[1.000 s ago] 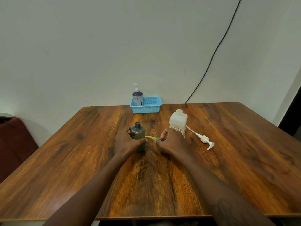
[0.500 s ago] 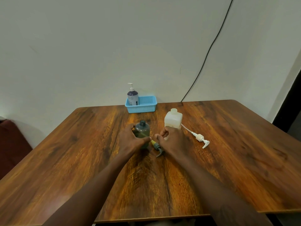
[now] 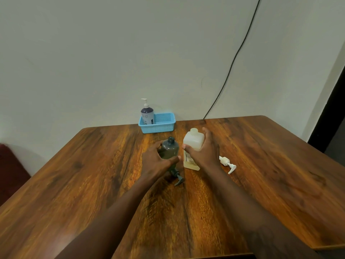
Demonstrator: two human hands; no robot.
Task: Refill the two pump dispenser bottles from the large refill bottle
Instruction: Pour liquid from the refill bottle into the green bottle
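Observation:
My left hand (image 3: 158, 161) grips the uncapped dark grey dispenser bottle (image 3: 170, 149), which stands upright at the table's middle. Its grey pump head (image 3: 177, 178) lies on the wood just in front of it. To the right stands the white refill bottle (image 3: 192, 142), uncapped. My right hand (image 3: 204, 152) wraps it, thumb on its front face and fingers reaching round its right side. A white pump (image 3: 227, 163) lies on the table right of that hand. A purple dispenser bottle (image 3: 147, 115) with its white pump on stands in the blue basket (image 3: 160, 127).
The blue basket sits at the far edge of the wooden table (image 3: 270, 174), against the wall. A black cable (image 3: 233, 60) runs down the wall behind the table. A dark red seat (image 3: 9, 174) is at the left.
My right hand laid the grey pump head on the table and moved up and right onto the white refill bottle. My left hand kept its hold on the grey bottle.

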